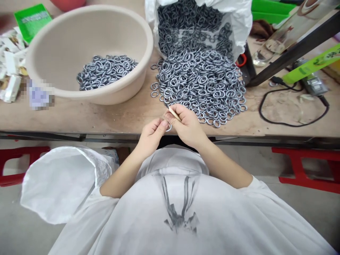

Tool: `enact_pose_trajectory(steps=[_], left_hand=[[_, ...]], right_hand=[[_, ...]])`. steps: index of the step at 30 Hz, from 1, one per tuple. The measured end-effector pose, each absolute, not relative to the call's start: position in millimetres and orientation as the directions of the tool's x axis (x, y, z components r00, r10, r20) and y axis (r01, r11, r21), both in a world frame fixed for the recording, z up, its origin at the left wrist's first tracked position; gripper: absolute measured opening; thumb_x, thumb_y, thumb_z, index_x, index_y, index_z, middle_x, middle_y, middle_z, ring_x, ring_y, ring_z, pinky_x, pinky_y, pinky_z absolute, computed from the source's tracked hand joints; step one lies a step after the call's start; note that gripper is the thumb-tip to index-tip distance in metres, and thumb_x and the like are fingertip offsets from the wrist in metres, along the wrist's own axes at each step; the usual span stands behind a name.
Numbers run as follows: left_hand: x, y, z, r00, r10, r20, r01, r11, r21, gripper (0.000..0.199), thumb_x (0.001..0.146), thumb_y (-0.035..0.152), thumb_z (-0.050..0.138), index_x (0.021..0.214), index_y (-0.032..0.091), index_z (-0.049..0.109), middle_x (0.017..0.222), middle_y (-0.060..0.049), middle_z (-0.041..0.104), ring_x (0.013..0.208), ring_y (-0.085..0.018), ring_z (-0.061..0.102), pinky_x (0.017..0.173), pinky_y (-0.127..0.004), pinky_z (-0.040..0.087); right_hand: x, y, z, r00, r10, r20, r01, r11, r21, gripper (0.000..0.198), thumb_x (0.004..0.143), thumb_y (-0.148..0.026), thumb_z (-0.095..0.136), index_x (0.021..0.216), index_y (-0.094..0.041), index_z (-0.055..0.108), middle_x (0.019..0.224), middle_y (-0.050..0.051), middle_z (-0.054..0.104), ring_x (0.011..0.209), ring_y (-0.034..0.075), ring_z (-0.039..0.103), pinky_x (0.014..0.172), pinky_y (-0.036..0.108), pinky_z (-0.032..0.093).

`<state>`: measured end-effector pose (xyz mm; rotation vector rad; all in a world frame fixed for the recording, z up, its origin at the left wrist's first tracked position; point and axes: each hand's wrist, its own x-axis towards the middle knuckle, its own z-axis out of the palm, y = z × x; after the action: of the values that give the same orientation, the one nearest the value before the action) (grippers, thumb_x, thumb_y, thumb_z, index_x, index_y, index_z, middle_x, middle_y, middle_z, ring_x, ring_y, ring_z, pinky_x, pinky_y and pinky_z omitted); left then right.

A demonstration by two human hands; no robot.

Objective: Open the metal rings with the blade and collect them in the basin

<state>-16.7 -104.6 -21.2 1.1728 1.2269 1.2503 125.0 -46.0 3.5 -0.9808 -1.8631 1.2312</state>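
Between thumb and fingers, my left hand pinches a grey ring just above the table's front edge. My right hand is closed around a thin tool with a pale wooden handle and a dark tip; its exact kind is unclear. Both hands meet at the ring, and the fingers partly cover it. Right behind them spreads a large pile of grey rings, spilling from a white sack. A beige basin to the left has more grey rings at its bottom.
A black cable loops on the table at right, near a dark metal bar and a green strip. A green tray and white pieces lie far left. Below are an open white sack and red stools.
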Motion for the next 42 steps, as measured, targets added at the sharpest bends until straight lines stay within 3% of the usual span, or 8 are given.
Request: enact_pose_trajectory(steps=[3, 6, 11, 20, 28, 32, 38, 42], left_hand=[[-9.7, -110.0, -14.6, 0.033, 0.97, -0.241, -0.391, 0.234, 0.89, 0.042, 0.081, 0.054, 0.068, 0.068, 0.018, 0.05, 0.057, 0.005, 0.038, 0.045, -0.006, 0.029, 0.043, -0.022, 0.025], [-5.6, -115.0, -9.7, 0.033, 0.947, -0.32, -0.54, 0.287, 0.791, 0.04, 0.078, 0.048, 0.072, 0.067, 0.018, 0.048, 0.055, 0.006, 0.037, 0.043, -0.005, 0.03, 0.042, -0.02, 0.026], [-3.5, -119.1, -5.9, 0.093, 0.941, -0.325, -0.555, 0.32, 0.768, 0.045, 0.077, 0.052, 0.074, 0.065, 0.017, 0.048, 0.055, 0.006, 0.038, 0.043, -0.003, 0.032, 0.041, -0.018, 0.026], [-4.0, -122.1, -2.4, 0.039, 0.949, -0.314, -0.623, 0.269, 0.734, 0.045, 0.082, 0.046, 0.071, 0.063, 0.017, 0.042, 0.052, 0.007, 0.034, 0.042, -0.003, 0.031, 0.042, -0.017, 0.029], [-4.3, -123.0, -4.2, 0.061, 0.953, -0.295, -0.608, 0.27, 0.747, 0.043, 0.078, 0.046, 0.074, 0.063, 0.018, 0.044, 0.052, 0.007, 0.032, 0.041, -0.004, 0.027, 0.041, -0.018, 0.028], [-6.4, -129.5, -4.4, 0.173, 0.959, -0.225, -0.498, 0.282, 0.82, 0.049, 0.079, 0.052, 0.073, 0.057, 0.017, 0.046, 0.05, 0.004, 0.037, 0.044, -0.005, 0.032, 0.043, -0.021, 0.031], [-18.2, -129.9, -11.2, 0.128, 0.952, -0.277, -0.478, 0.304, 0.824, 0.034, 0.078, 0.046, 0.075, 0.073, 0.014, 0.066, 0.062, 0.0, 0.058, 0.047, -0.006, 0.047, 0.046, -0.02, 0.038], [-27.5, -123.1, -16.5, 0.04, 0.95, -0.309, -0.487, 0.289, 0.824, 0.027, 0.076, 0.03, 0.076, 0.099, 0.016, 0.071, 0.068, 0.0, 0.067, 0.049, -0.006, 0.053, 0.047, -0.018, 0.044]], right_hand=[[120.6, -50.9, 3.3, -0.453, 0.878, 0.158, 0.095, 0.223, -0.97, 0.032, 0.091, -0.053, 0.057, 0.093, -0.021, 0.057, 0.082, 0.001, 0.06, 0.074, 0.015, 0.054, 0.07, 0.028, 0.044], [120.1, -53.6, 3.1, -0.475, 0.861, 0.181, 0.088, 0.251, -0.964, 0.047, 0.077, -0.065, 0.07, 0.092, -0.021, 0.062, 0.088, 0.003, 0.064, 0.079, 0.017, 0.058, 0.072, 0.03, 0.047], [125.5, -54.2, 1.2, -0.457, 0.882, 0.115, 0.088, 0.174, -0.981, 0.053, 0.079, -0.073, 0.063, 0.088, -0.021, 0.063, 0.079, 0.002, 0.064, 0.072, 0.016, 0.058, 0.067, 0.029, 0.045], [140.3, -68.6, 3.4, -0.577, 0.732, 0.362, 0.31, 0.606, -0.732, 0.048, 0.097, -0.057, 0.045, 0.071, -0.019, 0.056, 0.067, 0.001, 0.052, 0.064, 0.013, 0.047, 0.061, 0.029, 0.031], [140.4, -68.1, 1.4, -0.621, 0.72, 0.311, 0.345, 0.607, -0.716, 0.048, 0.097, -0.053, 0.046, 0.063, -0.019, 0.05, 0.06, -0.002, 0.045, 0.058, 0.012, 0.041, 0.058, 0.029, 0.026], [141.5, -44.4, -11.7, -0.485, 0.848, 0.215, 0.528, 0.479, -0.701, 0.051, 0.098, -0.054, 0.042, 0.061, -0.02, 0.05, 0.056, -0.002, 0.045, 0.056, 0.012, 0.041, 0.057, 0.028, 0.026], [131.3, -7.8, -17.4, -0.39, 0.908, 0.149, 0.849, 0.418, -0.324, 0.029, 0.093, -0.043, 0.058, 0.106, -0.02, 0.069, 0.106, 0.01, 0.068, 0.082, 0.023, 0.061, 0.062, 0.03, 0.031], [125.1, 1.2, -15.1, -0.379, 0.921, 0.086, 0.898, 0.388, -0.206, 0.022, 0.095, -0.029, 0.053, 0.103, -0.018, 0.07, 0.108, 0.014, 0.067, 0.083, 0.025, 0.063, 0.064, 0.032, 0.035]])
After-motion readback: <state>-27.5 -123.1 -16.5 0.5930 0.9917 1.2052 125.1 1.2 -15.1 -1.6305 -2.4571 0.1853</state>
